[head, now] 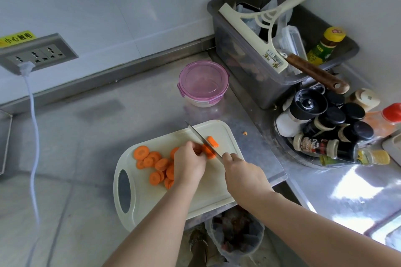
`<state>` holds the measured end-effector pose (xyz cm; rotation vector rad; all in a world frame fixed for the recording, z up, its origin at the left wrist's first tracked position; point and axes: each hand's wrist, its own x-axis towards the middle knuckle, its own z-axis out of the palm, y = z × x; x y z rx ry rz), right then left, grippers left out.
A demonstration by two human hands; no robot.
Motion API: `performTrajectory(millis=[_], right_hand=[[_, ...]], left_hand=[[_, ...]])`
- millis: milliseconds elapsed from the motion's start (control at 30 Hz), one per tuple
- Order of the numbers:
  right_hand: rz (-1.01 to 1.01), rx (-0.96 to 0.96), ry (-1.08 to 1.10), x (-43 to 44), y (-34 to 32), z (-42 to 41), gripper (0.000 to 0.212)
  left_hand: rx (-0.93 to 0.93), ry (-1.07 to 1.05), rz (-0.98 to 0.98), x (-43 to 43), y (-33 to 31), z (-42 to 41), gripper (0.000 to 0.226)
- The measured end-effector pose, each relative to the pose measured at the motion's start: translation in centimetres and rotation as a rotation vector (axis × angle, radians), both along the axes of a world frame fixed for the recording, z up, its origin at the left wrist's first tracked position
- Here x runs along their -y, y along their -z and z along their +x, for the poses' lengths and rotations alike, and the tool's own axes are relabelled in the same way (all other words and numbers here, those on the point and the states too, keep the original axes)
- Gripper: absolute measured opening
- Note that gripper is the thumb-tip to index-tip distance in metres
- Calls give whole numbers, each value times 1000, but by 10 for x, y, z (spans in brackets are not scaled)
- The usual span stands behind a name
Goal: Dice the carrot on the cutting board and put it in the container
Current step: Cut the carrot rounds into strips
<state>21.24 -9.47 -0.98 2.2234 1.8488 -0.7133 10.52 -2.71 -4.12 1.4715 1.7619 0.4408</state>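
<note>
Carrot slices [152,163] lie on the left half of the cutting board [217,184]. The container [203,83] stands behind the board; a bin [256,76] sits to its right.

Soft, even daylight filled the scene. Well right of the right hand [243,172] and its grip on the knife [196,134], hard white glare burned out the steel worktop [325,182]. Under the left hand [188,165] gripping the carrot [209,153], shadows were faint. Wall lines bowed toward the frame edges; everything looked slightly soft, and the cable [32,136] far left of both grips was smeared.
</note>
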Motion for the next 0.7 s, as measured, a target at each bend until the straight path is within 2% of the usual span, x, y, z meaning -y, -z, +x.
performTrajectory(millis=[467, 700], right_hand=[[-70, 7, -24, -9, 8, 0, 47], [4, -83, 17, -19, 8, 4, 29]], left_hand=[[-39, 45, 13, -2, 3, -2, 9], [-9, 32, 33, 2, 0, -2, 4]])
